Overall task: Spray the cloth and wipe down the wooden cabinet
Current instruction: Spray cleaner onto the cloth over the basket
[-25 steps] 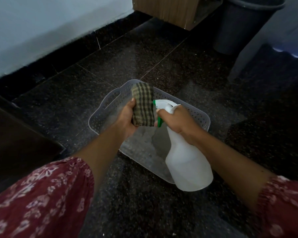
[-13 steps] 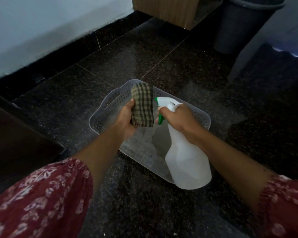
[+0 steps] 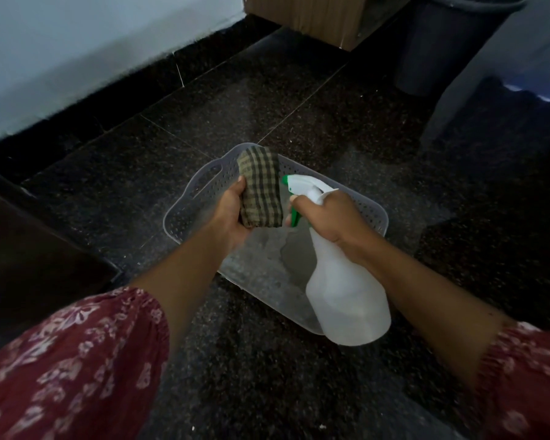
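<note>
Head view: left hand [image 3: 227, 214] clutches cloth [image 3: 260, 188]; right hand [image 3: 329, 217] grips spray bottle [image 3: 346, 293].

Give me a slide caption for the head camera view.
Left hand holds a checked cloth before the spray bottle in the right hand, above a basket.

Cloth [image 3: 260, 188] in my left hand [image 3: 231, 214], bottle [image 3: 343, 274] in my right [image 3: 329, 217], both over the basket [image 3: 191, 214].

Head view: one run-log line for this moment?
left hand: holds checked cloth | right hand: spray bottle, nozzle at cloth | over basket
</note>
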The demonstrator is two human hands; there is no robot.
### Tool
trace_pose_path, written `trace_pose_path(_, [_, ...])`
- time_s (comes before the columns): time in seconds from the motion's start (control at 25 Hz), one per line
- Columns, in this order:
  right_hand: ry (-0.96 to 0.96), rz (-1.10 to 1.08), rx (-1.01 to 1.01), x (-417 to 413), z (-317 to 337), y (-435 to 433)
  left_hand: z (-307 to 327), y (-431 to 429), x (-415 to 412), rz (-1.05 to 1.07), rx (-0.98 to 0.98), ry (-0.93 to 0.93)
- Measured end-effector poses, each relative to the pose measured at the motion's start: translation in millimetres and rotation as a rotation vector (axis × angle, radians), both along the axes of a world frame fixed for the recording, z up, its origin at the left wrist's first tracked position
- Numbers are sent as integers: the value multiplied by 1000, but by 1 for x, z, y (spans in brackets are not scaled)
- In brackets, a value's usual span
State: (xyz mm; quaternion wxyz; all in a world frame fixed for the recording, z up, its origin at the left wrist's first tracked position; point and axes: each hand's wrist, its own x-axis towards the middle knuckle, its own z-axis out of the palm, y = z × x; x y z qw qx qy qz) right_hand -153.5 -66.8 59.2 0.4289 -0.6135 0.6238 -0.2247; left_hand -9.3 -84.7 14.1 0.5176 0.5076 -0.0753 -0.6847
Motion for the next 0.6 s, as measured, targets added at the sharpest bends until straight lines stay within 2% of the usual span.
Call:
trace_pose_path(0.2, [-239,-138,-111,1,-1,-1,3,3,-3,5,9,3])
trace_pose_path(0.36, [-357,6,-267,-1,-13,-2,6,8,-5,19,23,-2])
trace_pose_path(0.48, [-338,88,-362,-4,-25,-3,8,8,-3,48,23,-3])
trace_pose_path(0.6, [-359,113,-321,-8,-36,0,10,9,-3,48,25,-8])
